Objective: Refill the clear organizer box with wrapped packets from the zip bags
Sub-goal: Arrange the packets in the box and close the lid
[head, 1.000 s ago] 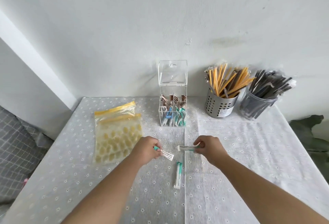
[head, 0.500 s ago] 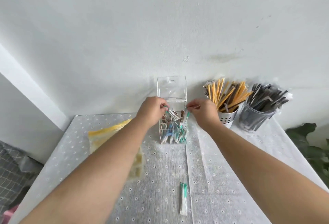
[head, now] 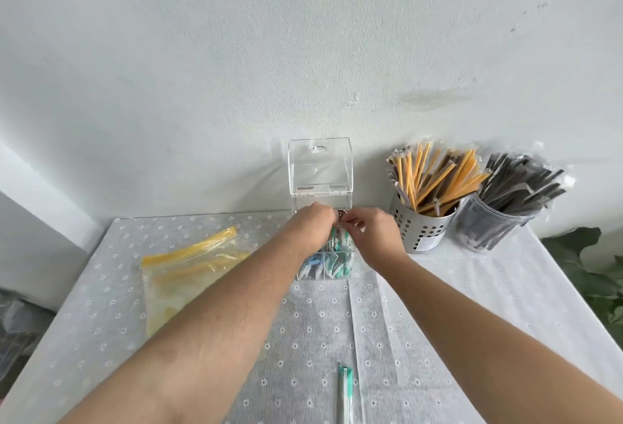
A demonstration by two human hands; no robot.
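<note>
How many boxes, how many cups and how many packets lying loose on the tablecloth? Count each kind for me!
Boxes: 1, the clear box
Cups: 2, the metal cup and the see-through cup
Loose packets on the cloth: 1, the green-tipped packet
Total: 4

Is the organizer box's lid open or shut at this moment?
Open. The clear lid stands upright behind the organizer box, and the left hand and right hand are at its uncovered top.
</note>
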